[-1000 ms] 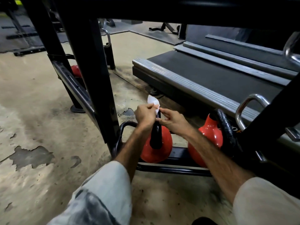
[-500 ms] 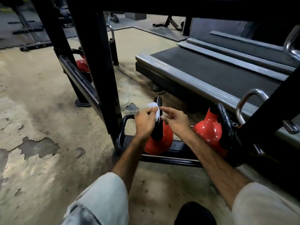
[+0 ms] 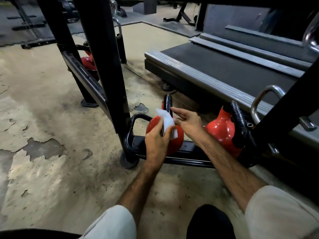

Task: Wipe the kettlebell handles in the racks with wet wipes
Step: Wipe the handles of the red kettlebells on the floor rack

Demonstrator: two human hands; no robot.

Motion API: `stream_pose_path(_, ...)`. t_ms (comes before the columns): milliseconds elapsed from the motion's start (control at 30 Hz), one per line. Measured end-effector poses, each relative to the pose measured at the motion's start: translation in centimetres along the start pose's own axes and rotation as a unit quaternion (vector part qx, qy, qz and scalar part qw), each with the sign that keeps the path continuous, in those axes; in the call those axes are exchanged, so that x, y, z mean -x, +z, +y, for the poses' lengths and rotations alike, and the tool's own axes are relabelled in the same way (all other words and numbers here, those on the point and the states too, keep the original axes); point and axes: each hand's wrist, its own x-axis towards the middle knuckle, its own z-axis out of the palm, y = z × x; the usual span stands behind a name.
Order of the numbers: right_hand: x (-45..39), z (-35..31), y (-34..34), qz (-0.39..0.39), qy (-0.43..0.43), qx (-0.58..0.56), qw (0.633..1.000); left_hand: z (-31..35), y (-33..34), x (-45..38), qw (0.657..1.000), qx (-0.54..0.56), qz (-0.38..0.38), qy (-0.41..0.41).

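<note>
We see the left hand [image 3: 158,141] pinching a crumpled white wipe [image 3: 167,124] between thumb and curled fingers, pressed against the lower part of the black handle [image 3: 167,104] of the near red kettlebell [image 3: 174,145]; we judge this grip lets the soft, damp sheet wrap the bar. The right hand [image 3: 187,123] lies loosely open just beside the handle, fingers extended toward it and holding nothing, probably to steady the weight. The kettlebell sits on the lowest rail of the black steel rack [image 3: 110,69], its handle upright. A second kettlebell [image 3: 222,130], glossy red with a rough-textured black handle, stands to the right. The concrete floor [image 3: 51,128] is worn and flaking.
</note>
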Motion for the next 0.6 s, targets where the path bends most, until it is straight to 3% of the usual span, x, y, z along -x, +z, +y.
stream_pose_path(100,1.1,0.0,0.1,-0.002,-0.002,-0.009,1.000,-1.1,-1.1,0.7,1.000,0.025,-0.013,0.006)
stream_pose_path(167,2.3,-0.2,0.1,0.016,-0.028,0.054,0.998,-1.0,-2.0,0.2,0.999,0.037,-0.012,-0.004)
stream_pose_path(300,6.1,-1.5,0.4,0.009,-0.108,0.104,0.989,0.7,-3.4,-0.8,0.997,0.062,0.043,-0.024)
stream_pose_path(367,7.4,-1.9,0.5,0.005,-0.136,0.093,0.986,2.5,-3.5,-1.0,0.998,0.060,0.010,-0.023)
stream_pose_path(500,7.1,-2.1,0.6,0.140,-0.139,-0.036,0.980,5.5,-3.2,-1.6,0.987,0.091,-0.129,-0.041)
stream_pose_path(600,5.8,-1.1,0.1,0.220,-0.059,-0.058,0.972,4.9,-3.3,-3.3,0.994,0.010,-0.113,-0.008)
